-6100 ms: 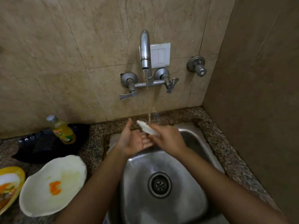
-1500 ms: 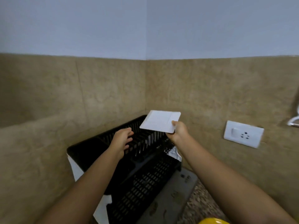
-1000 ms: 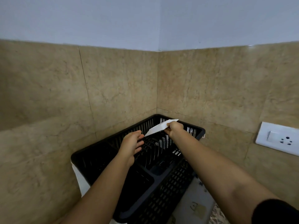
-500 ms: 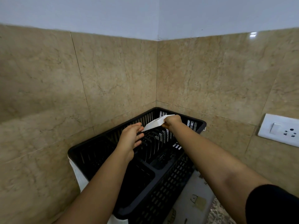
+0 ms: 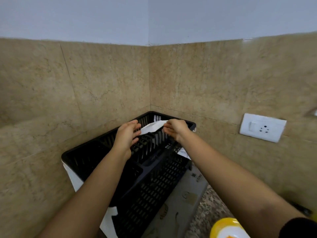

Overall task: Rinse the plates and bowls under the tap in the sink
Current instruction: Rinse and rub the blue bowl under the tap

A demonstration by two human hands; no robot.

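Plate point(image 5: 152, 127) tilted in rack point(image 5: 155, 176); left hand point(image 5: 127, 135) relaxed beside it, right hand point(image 5: 175, 129) grip unclear.

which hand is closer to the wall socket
Right. The right hand is over the far end of the rack, left of the socket; the left hand is further left again.

My left hand point(image 5: 127, 134) and right hand point(image 5: 175, 129) were up over a black rack point(image 5: 154, 182) in the tiled corner. A white plate point(image 5: 151, 126) sat tilted in the far slots, between the hands. The left fingers were loose by its left edge. The right fingers curled at its right edge; I could not tell if they gripped it.
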